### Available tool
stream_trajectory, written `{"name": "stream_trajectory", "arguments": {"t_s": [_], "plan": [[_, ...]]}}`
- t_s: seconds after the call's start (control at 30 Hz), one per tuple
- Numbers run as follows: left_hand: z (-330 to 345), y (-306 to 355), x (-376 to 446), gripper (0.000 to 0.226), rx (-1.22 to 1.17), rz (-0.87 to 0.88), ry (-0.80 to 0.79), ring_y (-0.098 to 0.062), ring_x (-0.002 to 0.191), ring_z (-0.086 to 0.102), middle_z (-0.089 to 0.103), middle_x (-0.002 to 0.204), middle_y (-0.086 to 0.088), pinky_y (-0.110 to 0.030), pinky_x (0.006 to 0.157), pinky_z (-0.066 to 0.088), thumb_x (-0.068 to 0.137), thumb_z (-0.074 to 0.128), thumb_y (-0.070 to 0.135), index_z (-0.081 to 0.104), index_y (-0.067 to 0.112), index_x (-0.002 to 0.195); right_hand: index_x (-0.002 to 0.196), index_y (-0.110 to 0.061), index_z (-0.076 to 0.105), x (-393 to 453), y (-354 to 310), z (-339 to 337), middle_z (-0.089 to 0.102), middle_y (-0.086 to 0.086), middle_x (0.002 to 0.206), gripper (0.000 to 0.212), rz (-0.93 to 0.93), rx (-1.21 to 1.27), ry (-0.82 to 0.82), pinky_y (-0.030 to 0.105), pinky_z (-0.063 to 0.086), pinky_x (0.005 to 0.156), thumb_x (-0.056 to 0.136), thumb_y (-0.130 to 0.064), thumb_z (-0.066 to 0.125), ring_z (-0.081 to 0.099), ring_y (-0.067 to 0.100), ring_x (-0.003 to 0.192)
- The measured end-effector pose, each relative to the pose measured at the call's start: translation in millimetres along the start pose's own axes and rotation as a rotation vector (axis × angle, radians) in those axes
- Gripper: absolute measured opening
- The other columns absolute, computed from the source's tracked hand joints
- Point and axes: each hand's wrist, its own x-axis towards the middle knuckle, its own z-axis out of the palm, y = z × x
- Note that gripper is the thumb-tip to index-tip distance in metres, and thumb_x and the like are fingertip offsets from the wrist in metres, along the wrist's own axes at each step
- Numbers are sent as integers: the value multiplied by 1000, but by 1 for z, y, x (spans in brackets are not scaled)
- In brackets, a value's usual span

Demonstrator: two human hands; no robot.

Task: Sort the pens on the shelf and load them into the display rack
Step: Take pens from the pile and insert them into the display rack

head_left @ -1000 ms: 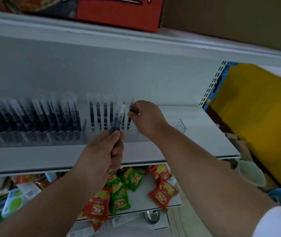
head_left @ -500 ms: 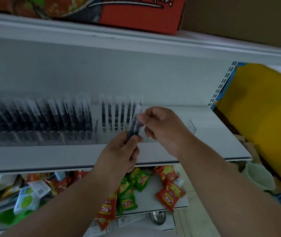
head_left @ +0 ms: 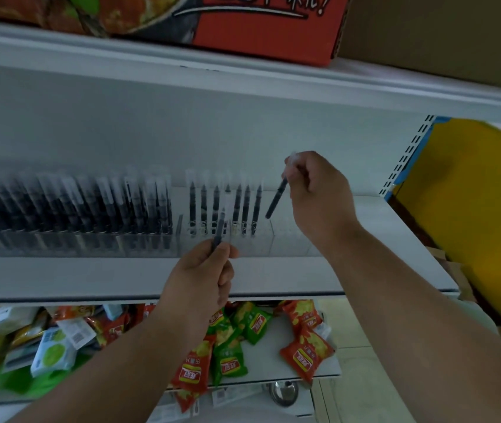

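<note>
Our right hand [head_left: 319, 193] pinches a pen [head_left: 276, 198] near its clear cap, barrel tilted down toward the rack [head_left: 285, 242], just right of the last standing pen. Our left hand [head_left: 203, 273] grips a spare pen [head_left: 219, 230] in front of the rack. We judge these light, stiff and smooth; a hold near the top should leave the lower end free for its slot.

White brush script on red carton [head_left: 261, 29] cut off, snack packet [head_left: 191, 372] logos too blurred to read
</note>
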Motion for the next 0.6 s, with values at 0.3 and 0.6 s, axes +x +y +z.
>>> {"name": "stream_trajectory", "arguments": {"t_s": [0.3, 0.6], "plan": [[-4, 0, 1, 26, 8, 7, -27, -13, 41, 25, 38, 55, -1, -25, 41, 19, 105, 42, 18, 60, 6, 91, 97, -16, 61, -7, 14, 26, 63, -2, 85, 16, 22, -183, -113, 26, 42, 64, 99, -29, 52, 56, 13, 73], [6, 4, 9, 25, 94, 59, -39, -13, 45, 23, 33, 58, -3, -25, 42, 19, 104, 43, 17, 59, 6, 89, 85, -24, 64, -25, 3, 18, 62, -12, 74, 27, 200, 16, -160, 14, 41, 53, 89, -50, 61, 55, -1, 64]]}}
